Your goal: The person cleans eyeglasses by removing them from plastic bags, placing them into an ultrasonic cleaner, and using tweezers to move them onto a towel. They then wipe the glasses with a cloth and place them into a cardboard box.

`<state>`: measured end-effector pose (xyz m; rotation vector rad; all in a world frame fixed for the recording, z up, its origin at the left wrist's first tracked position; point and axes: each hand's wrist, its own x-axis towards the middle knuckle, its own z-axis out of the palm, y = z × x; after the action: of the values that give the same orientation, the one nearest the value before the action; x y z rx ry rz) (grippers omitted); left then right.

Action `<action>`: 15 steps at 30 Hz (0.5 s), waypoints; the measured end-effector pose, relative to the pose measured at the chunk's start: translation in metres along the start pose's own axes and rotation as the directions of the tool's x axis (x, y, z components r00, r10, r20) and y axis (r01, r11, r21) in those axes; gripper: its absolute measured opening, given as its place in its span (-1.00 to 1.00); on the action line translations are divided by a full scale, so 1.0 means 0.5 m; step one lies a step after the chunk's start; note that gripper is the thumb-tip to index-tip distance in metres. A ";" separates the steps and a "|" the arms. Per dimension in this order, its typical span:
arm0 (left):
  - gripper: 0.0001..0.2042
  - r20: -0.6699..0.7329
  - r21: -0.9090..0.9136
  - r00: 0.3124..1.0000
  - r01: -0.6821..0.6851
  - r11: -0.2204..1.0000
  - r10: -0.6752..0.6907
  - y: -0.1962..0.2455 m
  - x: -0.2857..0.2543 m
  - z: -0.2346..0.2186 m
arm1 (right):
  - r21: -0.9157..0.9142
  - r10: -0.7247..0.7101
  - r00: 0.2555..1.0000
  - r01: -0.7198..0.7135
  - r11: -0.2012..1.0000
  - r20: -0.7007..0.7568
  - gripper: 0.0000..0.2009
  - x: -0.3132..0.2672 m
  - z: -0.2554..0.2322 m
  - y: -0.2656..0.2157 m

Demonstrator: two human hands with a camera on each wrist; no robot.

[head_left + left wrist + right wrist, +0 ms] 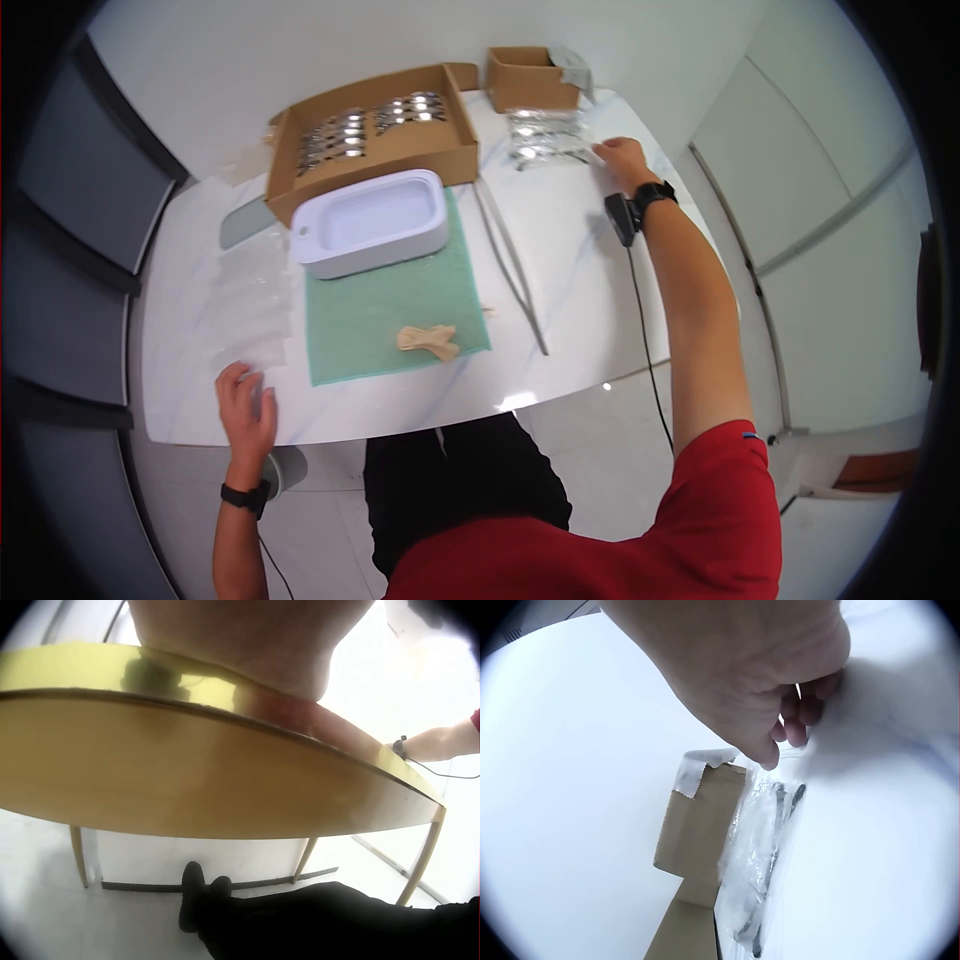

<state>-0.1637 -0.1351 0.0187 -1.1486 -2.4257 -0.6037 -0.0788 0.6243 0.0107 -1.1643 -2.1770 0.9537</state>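
Observation:
Clear plastic packets [545,135] with shiny items inside lie at the table's back right. My right hand [625,165] is at their right end, thumb and curled fingertips pinching the edge of one packet [761,855]; the right wrist view shows the hand [757,667] above it, the exact contact partly hidden. My left hand [248,410] rests on the front left table edge with relaxed fingers, holding nothing. In the left wrist view only part of that hand [240,637] shows, its fingers hidden. Left of centre, flat clear bags [250,310] lie beyond the left hand.
A cardboard box [375,165] holds rows of shiny packets; a smaller box [535,85] stands behind the right packets. A white basin [375,225] and beige bundle [428,341] sit on a green mat [365,320]. A grey strip [512,265] lies right of it. A cable hangs from the right wrist.

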 end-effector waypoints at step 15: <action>-0.73 -0.101 -0.006 0.995 0.024 1.000 -0.025 0.012 0.002 0.004 | -0.086 -0.448 0.891 0.454 0.887 0.078 -0.80 -0.006 -0.080 -0.072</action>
<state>-0.1600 -0.1300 0.0191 -1.0652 -2.3575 -0.6586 -0.0677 0.6215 0.0633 -0.6228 -2.4139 0.6814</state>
